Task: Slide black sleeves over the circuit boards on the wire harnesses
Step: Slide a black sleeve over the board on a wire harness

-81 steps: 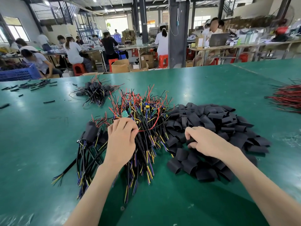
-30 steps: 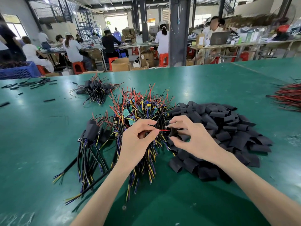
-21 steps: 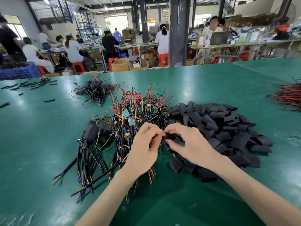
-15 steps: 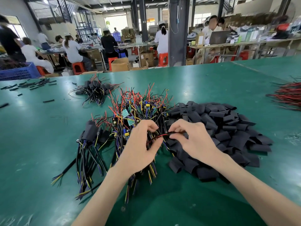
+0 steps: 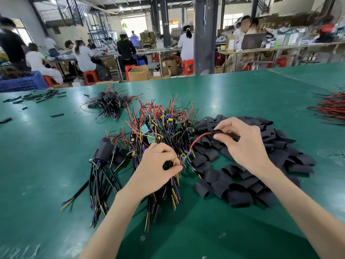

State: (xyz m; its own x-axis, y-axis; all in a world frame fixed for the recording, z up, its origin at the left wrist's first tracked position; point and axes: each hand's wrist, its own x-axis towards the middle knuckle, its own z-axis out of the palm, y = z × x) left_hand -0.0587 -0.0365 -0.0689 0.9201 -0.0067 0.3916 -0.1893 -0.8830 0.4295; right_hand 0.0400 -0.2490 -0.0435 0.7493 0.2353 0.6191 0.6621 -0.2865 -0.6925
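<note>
Two bare hands work low over a green tabletop [image 5: 46, 146] in a busy workshop. The left grip [image 5: 158, 165] has its fingers curled and pinches a single harness [image 5: 177, 162] by its thin yellow and dark wires, just beside a small ring terminal. Something dark sits inside the curled fingers, but I cannot tell what it is.

A red wire [image 5: 200, 137] arcs up and to the right from that pinch to the right grip [image 5: 242, 144]. Thumb and forefinger there clamp its far end together with a thin black piece, which could be a sleeve or a wire.

The right grip hovers above a broad heap of flat black sleeves [image 5: 280, 157] on the right of the tabletop. The left grip sits over a tangled pile of unsleeved harnesses [image 5: 168, 135], whose small green circuit boards [image 5: 144, 128] show at the far end.

To the left of that pile lies a bundle of sleeved harnesses [image 5: 105, 152], and a second such bundle [image 5: 110, 101] lies farther back. Short black tube offcuts [image 5: 43, 96] are scattered at the far left near a blue crate [image 5: 22, 83]. Red wires [image 5: 334, 107] lie at the right edge. Seated workers fill the background.
</note>
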